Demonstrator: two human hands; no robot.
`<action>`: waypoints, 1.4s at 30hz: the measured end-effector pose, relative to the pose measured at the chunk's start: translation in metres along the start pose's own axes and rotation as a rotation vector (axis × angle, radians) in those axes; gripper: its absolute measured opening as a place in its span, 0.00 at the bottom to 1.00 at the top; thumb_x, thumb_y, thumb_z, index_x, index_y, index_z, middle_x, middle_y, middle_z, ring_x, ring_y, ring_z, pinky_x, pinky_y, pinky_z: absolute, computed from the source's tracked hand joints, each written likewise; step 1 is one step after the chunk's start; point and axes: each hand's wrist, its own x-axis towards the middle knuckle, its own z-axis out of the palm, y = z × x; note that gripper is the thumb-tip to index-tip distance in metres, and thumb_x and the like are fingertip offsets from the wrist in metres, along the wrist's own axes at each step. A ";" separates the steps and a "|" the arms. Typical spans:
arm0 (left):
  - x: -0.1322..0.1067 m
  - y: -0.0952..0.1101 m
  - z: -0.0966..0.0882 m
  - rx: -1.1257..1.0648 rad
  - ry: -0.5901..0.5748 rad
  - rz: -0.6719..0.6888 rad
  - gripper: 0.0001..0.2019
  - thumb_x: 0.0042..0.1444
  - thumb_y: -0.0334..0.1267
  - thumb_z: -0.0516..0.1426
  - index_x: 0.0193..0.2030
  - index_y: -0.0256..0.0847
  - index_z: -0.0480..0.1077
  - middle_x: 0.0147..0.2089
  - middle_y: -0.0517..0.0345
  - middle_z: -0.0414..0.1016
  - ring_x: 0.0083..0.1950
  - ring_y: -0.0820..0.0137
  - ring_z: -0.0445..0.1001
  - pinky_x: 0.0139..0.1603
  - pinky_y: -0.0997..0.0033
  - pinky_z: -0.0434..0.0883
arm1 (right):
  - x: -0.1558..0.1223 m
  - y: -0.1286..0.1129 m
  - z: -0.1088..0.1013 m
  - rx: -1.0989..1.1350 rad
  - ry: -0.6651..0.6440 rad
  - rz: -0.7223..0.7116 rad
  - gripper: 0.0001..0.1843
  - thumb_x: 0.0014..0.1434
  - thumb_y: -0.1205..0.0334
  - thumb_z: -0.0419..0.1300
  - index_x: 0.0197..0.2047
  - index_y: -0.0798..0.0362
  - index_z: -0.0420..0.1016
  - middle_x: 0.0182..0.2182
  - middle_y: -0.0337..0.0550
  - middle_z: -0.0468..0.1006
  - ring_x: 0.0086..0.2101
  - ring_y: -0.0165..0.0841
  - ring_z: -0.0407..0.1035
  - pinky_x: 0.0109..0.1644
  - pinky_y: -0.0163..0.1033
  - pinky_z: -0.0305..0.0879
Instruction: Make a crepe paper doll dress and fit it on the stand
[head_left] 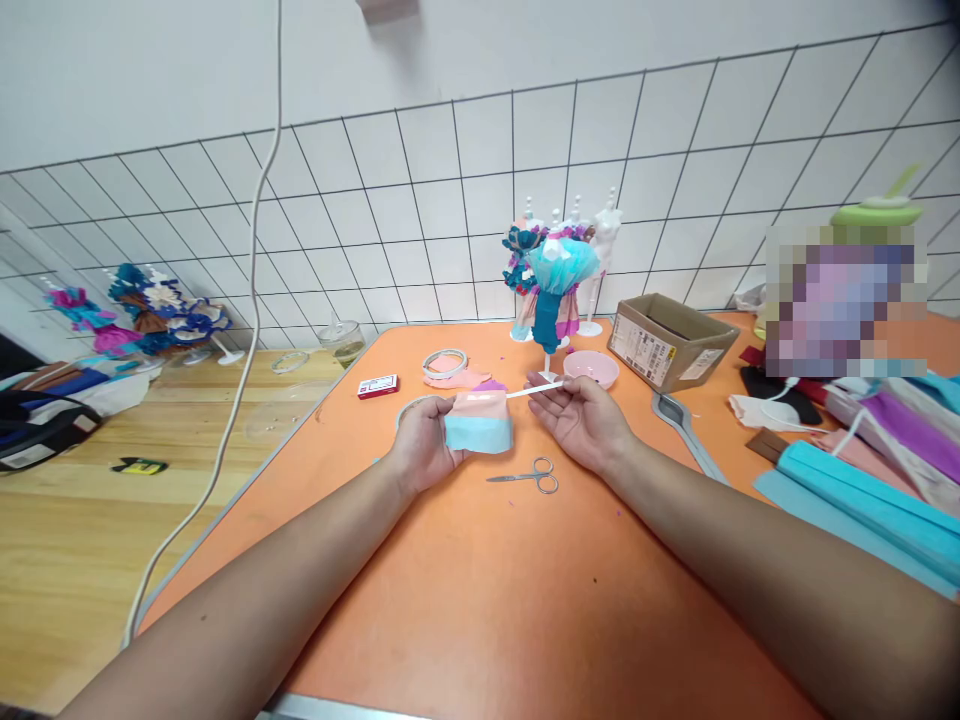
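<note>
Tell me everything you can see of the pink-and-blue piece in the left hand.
The piece is small, roughly rectangular and thin, like paper or cloth: pink along the top, light blue below, with a pale shiny patch near its upper edge. The left hand grips its left side over the table. A white strip runs from its upper right edge to the right hand.

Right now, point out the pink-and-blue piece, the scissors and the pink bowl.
Pink-and-blue piece (478, 432), head view: blue part.
Scissors (528, 477), head view: near the pivot.
Pink bowl (592, 367), head view: inside surface.
</note>
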 end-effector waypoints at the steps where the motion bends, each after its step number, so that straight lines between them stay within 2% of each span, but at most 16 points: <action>1: -0.001 0.001 0.000 -0.014 -0.022 -0.011 0.10 0.49 0.30 0.50 0.35 0.32 0.71 0.30 0.51 0.77 0.29 0.67 0.76 0.32 0.68 0.73 | 0.000 -0.001 0.000 0.013 0.006 0.008 0.06 0.48 0.72 0.54 0.29 0.52 0.66 0.41 0.48 0.81 0.46 0.36 0.73 0.47 0.40 0.72; 5: -0.002 0.001 -0.001 -0.020 -0.105 -0.059 0.13 0.47 0.32 0.50 0.37 0.33 0.71 0.32 0.49 0.78 0.32 0.64 0.76 0.35 0.66 0.73 | 0.000 -0.004 -0.001 0.035 0.031 0.025 0.06 0.47 0.72 0.52 0.30 0.52 0.65 0.36 0.46 0.81 0.43 0.35 0.75 0.45 0.40 0.73; 8: -0.002 0.001 -0.003 0.053 -0.104 -0.050 0.13 0.46 0.34 0.52 0.38 0.35 0.72 0.33 0.49 0.79 0.35 0.61 0.77 0.39 0.62 0.72 | 0.000 -0.007 -0.002 0.033 0.024 0.020 0.05 0.48 0.71 0.52 0.29 0.51 0.63 0.23 0.38 0.74 0.33 0.32 0.74 0.42 0.40 0.73; 10: -0.002 0.001 -0.003 0.123 -0.102 -0.035 0.13 0.46 0.35 0.52 0.38 0.35 0.73 0.33 0.48 0.79 0.37 0.58 0.77 0.41 0.60 0.72 | 0.000 -0.009 -0.002 -0.059 0.017 0.016 0.05 0.50 0.69 0.53 0.27 0.50 0.60 0.14 0.30 0.61 0.19 0.26 0.64 0.30 0.34 0.71; 12: -0.002 0.000 -0.004 0.176 -0.117 -0.018 0.13 0.45 0.36 0.53 0.38 0.35 0.73 0.34 0.47 0.79 0.39 0.57 0.77 0.41 0.58 0.72 | 0.000 -0.011 -0.003 -0.176 0.018 0.021 0.07 0.52 0.65 0.55 0.26 0.50 0.59 0.13 0.26 0.50 0.13 0.22 0.46 0.16 0.28 0.56; 15: -0.002 0.000 -0.003 0.200 -0.142 0.001 0.13 0.44 0.36 0.53 0.37 0.36 0.73 0.33 0.47 0.79 0.39 0.56 0.77 0.42 0.57 0.71 | -0.002 -0.011 -0.002 -0.333 -0.030 0.129 0.10 0.53 0.54 0.59 0.31 0.50 0.64 0.14 0.25 0.48 0.14 0.21 0.36 0.14 0.28 0.33; 18: -0.005 0.001 0.000 0.161 -0.110 -0.021 0.12 0.44 0.36 0.53 0.35 0.36 0.73 0.33 0.48 0.79 0.38 0.57 0.77 0.42 0.59 0.71 | -0.007 -0.005 -0.001 -0.527 -0.200 0.268 0.18 0.50 0.45 0.62 0.33 0.51 0.65 0.17 0.26 0.48 0.16 0.21 0.35 0.17 0.29 0.30; 20: -0.006 0.002 0.002 0.125 -0.069 -0.048 0.13 0.45 0.36 0.52 0.35 0.35 0.73 0.33 0.49 0.79 0.38 0.59 0.77 0.41 0.61 0.72 | -0.009 -0.001 -0.001 -0.586 -0.280 0.279 0.19 0.48 0.48 0.65 0.31 0.51 0.64 0.18 0.26 0.48 0.17 0.20 0.35 0.18 0.29 0.29; 23: -0.004 0.002 0.003 0.111 -0.027 -0.059 0.15 0.47 0.37 0.51 0.38 0.33 0.73 0.37 0.46 0.79 0.41 0.59 0.76 0.42 0.62 0.72 | -0.010 0.003 -0.002 -0.606 -0.296 0.223 0.18 0.45 0.54 0.68 0.30 0.51 0.64 0.17 0.25 0.49 0.18 0.20 0.35 0.18 0.30 0.30; 26: 0.000 0.000 0.000 0.211 0.071 0.051 0.15 0.52 0.39 0.51 0.41 0.34 0.72 0.43 0.44 0.77 0.46 0.59 0.75 0.45 0.62 0.71 | -0.007 0.003 -0.006 -0.651 -0.278 0.142 0.15 0.45 0.55 0.67 0.29 0.52 0.65 0.16 0.25 0.49 0.17 0.21 0.34 0.18 0.30 0.29; 30: -0.004 0.000 -0.001 0.559 0.283 0.484 0.19 0.56 0.47 0.55 0.52 0.41 0.68 0.57 0.48 0.70 0.61 0.59 0.65 0.56 0.63 0.64 | -0.007 0.003 -0.007 -0.706 -0.260 0.042 0.13 0.46 0.58 0.66 0.26 0.52 0.64 0.15 0.26 0.51 0.16 0.20 0.36 0.18 0.31 0.30; 32: -0.014 0.002 0.005 0.777 0.207 0.698 0.19 0.56 0.46 0.56 0.54 0.45 0.68 0.60 0.51 0.67 0.65 0.61 0.59 0.62 0.64 0.57 | -0.009 0.004 -0.005 -0.744 -0.273 0.000 0.13 0.46 0.59 0.66 0.24 0.53 0.64 0.16 0.28 0.56 0.16 0.20 0.40 0.19 0.31 0.32; 34: -0.026 0.003 0.014 1.005 0.031 0.812 0.18 0.57 0.43 0.56 0.54 0.46 0.70 0.61 0.53 0.67 0.65 0.60 0.58 0.65 0.61 0.52 | -0.013 0.006 -0.001 -0.804 -0.322 -0.036 0.12 0.46 0.60 0.66 0.24 0.53 0.66 0.17 0.29 0.59 0.17 0.20 0.43 0.19 0.31 0.35; 36: -0.036 0.004 0.022 1.201 -0.096 0.808 0.15 0.52 0.40 0.60 0.48 0.48 0.75 0.60 0.53 0.67 0.65 0.57 0.56 0.67 0.58 0.47 | -0.017 0.007 0.002 -0.856 -0.384 -0.062 0.11 0.48 0.59 0.65 0.25 0.53 0.67 0.18 0.30 0.60 0.17 0.21 0.45 0.20 0.31 0.37; 39: -0.041 0.005 0.027 1.300 -0.132 0.716 0.05 0.50 0.39 0.61 0.33 0.46 0.78 0.48 0.54 0.75 0.57 0.55 0.65 0.67 0.52 0.40 | -0.021 0.008 0.006 -0.865 -0.429 -0.077 0.12 0.48 0.56 0.65 0.26 0.53 0.67 0.17 0.30 0.59 0.17 0.21 0.46 0.20 0.31 0.39; 42: -0.038 0.006 0.024 1.316 -0.149 0.563 0.06 0.52 0.40 0.59 0.28 0.44 0.77 0.34 0.56 0.77 0.42 0.60 0.71 0.63 0.52 0.51 | -0.023 0.007 0.006 -0.825 -0.444 -0.055 0.12 0.47 0.55 0.65 0.28 0.53 0.68 0.18 0.30 0.61 0.17 0.22 0.48 0.20 0.31 0.41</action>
